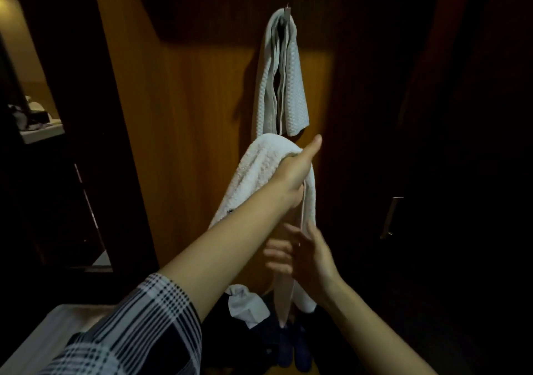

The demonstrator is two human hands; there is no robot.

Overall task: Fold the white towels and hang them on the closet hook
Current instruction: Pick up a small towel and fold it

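Observation:
One folded white towel (281, 75) hangs from a small metal hook (287, 8) high on the wooden closet panel. Just below it, a second white towel (259, 170) is draped over my left hand (294, 173), which is raised with the thumb pointing up toward the hanging towel. The long ends of this towel drop down past my left forearm. Lower down, my right hand (302, 255) grips those hanging ends, fingers closed around the cloth.
The wooden closet back (196, 115) is lit; dark doors flank it, the right one with a metal handle (390, 216). White cloth (245, 305) and dark shoes (294, 348) lie on the closet floor. A pale surface (43, 331) sits at lower left.

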